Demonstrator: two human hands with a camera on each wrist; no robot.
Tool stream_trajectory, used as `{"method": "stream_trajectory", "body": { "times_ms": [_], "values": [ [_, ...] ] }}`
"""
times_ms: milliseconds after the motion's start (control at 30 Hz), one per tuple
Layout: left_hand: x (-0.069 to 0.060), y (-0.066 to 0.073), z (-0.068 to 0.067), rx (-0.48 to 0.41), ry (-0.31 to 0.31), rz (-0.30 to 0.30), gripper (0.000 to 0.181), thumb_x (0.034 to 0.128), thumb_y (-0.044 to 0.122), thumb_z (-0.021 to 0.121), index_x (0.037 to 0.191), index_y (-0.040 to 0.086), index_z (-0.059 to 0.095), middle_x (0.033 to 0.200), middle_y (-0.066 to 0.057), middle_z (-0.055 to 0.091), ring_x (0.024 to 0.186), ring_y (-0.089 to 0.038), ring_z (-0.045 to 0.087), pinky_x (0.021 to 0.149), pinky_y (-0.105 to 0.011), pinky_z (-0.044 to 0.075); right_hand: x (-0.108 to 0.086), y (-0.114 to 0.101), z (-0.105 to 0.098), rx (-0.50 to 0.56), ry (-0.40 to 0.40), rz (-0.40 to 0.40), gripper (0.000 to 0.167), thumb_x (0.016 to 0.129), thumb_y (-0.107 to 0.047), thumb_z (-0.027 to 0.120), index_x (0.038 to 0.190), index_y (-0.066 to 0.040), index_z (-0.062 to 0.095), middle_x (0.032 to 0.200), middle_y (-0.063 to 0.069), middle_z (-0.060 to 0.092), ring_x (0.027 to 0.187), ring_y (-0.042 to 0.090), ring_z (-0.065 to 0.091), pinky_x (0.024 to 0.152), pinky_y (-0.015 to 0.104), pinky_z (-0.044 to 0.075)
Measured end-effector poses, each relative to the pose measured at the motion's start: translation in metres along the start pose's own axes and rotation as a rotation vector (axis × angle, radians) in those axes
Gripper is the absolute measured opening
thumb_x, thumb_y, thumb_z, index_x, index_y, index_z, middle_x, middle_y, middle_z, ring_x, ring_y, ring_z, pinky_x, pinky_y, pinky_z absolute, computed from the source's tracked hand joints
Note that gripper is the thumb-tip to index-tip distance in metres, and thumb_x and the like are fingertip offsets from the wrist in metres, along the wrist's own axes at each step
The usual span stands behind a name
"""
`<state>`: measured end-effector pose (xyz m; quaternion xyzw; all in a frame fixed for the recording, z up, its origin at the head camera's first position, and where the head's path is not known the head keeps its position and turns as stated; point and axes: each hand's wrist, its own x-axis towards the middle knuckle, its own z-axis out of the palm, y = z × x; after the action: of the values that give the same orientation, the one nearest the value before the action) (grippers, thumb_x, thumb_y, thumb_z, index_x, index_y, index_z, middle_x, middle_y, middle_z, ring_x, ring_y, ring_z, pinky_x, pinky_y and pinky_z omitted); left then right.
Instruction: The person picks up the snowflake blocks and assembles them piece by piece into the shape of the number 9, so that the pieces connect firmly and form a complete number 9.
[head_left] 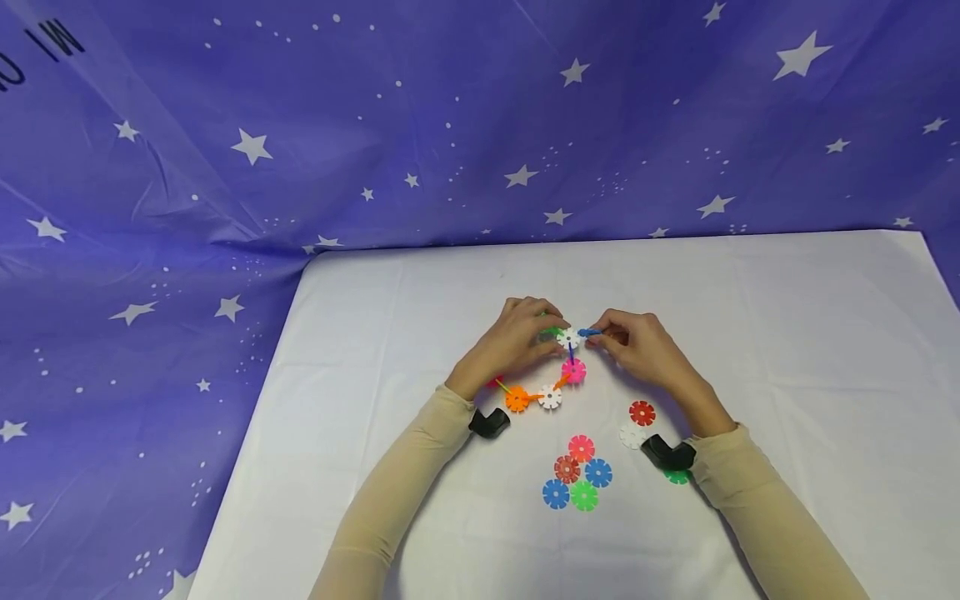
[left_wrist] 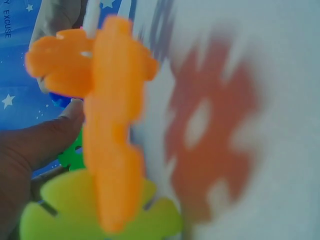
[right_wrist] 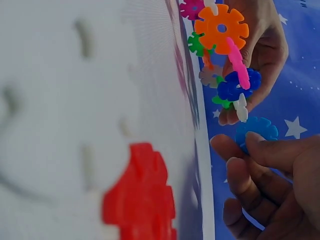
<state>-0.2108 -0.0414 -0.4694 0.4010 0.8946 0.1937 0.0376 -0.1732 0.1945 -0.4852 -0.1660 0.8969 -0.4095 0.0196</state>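
Observation:
My left hand (head_left: 519,335) holds a chain of notched plastic snowflake discs, slotted into each other at angles. A white disc (head_left: 567,338) forms the chain's end near its fingertips. Below hang a pink disc (head_left: 573,372), another white disc (head_left: 550,397) and an orange disc (head_left: 517,399). Just right of the end disc, my right hand (head_left: 641,348) pinches a blue disc (right_wrist: 256,131) between thumb and index finger. The blue disc is close to the white one's edge; whether they touch, I cannot tell. Left fingers partly hide a green disc (head_left: 551,325).
Toward the front of the white-covered table (head_left: 420,287) lies a cluster of loose discs, including a pink disc (head_left: 581,448) and a green disc (head_left: 584,496). Beside the right wrist lie a red disc (head_left: 642,413), a white disc (head_left: 633,435) and a partly covered green one. Starry blue cloth (head_left: 450,125) hangs behind.

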Motion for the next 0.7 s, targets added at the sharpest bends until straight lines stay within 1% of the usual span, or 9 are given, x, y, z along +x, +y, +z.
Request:
{"method": "stream_trajectory", "body": {
  "times_ms": [200, 267, 333, 433, 500, 600, 700],
  "values": [
    [0.0, 0.001, 0.0, -0.013, 0.002, 0.002, 0.035, 0.091, 0.036, 0.069, 0.121, 0.018, 0.069, 0.121, 0.001, 0.064, 0.12, -0.018, 0.053, 0.104, -0.039, 0.032, 0.0, -0.001, 0.001, 0.044, -0.011, 0.006, 0.011, 0.091, -0.016, 0.071, 0.09, -0.005, 0.07, 0.083, 0.005, 0.074, 0.07, 0.016, 0.064, 0.064, 0.023, 0.049],
    [0.0, 0.001, -0.001, -0.027, 0.0, 0.013, 0.035, 0.0913, 0.035, 0.069, 0.121, 0.018, 0.069, 0.121, 0.0, 0.064, 0.12, -0.019, 0.052, 0.105, -0.039, 0.031, 0.0, -0.002, 0.002, 0.054, -0.006, 0.0, 0.01, 0.091, -0.015, 0.07, 0.089, -0.005, 0.071, 0.083, 0.005, 0.074, 0.069, 0.016, 0.065, 0.063, 0.022, 0.048],
    [0.0, 0.002, -0.001, -0.032, 0.003, 0.029, 0.034, 0.0915, 0.033, 0.069, 0.121, 0.017, 0.069, 0.12, 0.0, 0.065, 0.119, -0.019, 0.053, 0.105, -0.04, 0.031, 0.0, -0.002, 0.002, 0.063, 0.004, -0.013, 0.008, 0.091, -0.013, 0.07, 0.087, -0.005, 0.071, 0.082, 0.006, 0.074, 0.066, 0.016, 0.063, 0.059, 0.022, 0.047],
    [-0.001, 0.003, -0.001, -0.003, 0.01, 0.056, 0.033, 0.0917, 0.032, 0.069, 0.121, 0.016, 0.07, 0.12, -0.001, 0.066, 0.12, -0.019, 0.053, 0.106, -0.041, 0.031, -0.001, -0.004, 0.004, 0.055, 0.019, -0.035, 0.006, 0.089, -0.01, 0.071, 0.085, -0.006, 0.072, 0.08, 0.005, 0.074, 0.061, 0.013, 0.057, 0.055, 0.022, 0.043],
    [-0.001, 0.004, -0.001, 0.031, 0.015, 0.076, 0.032, 0.0918, 0.031, 0.069, 0.12, 0.016, 0.07, 0.121, -0.001, 0.067, 0.121, -0.019, 0.054, 0.107, -0.041, 0.031, -0.002, -0.005, 0.005, 0.041, 0.025, -0.044, 0.005, 0.088, -0.008, 0.072, 0.083, -0.007, 0.073, 0.078, 0.004, 0.074, 0.059, 0.012, 0.053, 0.054, 0.022, 0.041],
    [-0.001, 0.005, 0.0, 0.088, 0.015, 0.104, 0.033, 0.0908, 0.033, 0.069, 0.119, 0.016, 0.071, 0.12, -0.002, 0.067, 0.122, -0.019, 0.054, 0.107, -0.042, 0.031, -0.004, -0.005, 0.009, -0.01, 0.037, -0.057, 0.006, 0.087, -0.008, 0.073, 0.081, -0.009, 0.072, 0.073, 0.002, 0.073, 0.057, 0.01, 0.048, 0.054, 0.023, 0.038],
    [0.001, 0.005, -0.001, 0.098, 0.014, 0.104, 0.033, 0.0893, 0.033, 0.071, 0.118, 0.016, 0.072, 0.119, -0.001, 0.068, 0.121, -0.019, 0.054, 0.107, -0.043, 0.031, -0.002, -0.006, 0.011, -0.045, 0.032, -0.055, 0.004, 0.087, -0.01, 0.074, 0.084, -0.009, 0.071, 0.07, 0.002, 0.069, 0.057, 0.011, 0.046, 0.055, 0.024, 0.037]
  ]
}}
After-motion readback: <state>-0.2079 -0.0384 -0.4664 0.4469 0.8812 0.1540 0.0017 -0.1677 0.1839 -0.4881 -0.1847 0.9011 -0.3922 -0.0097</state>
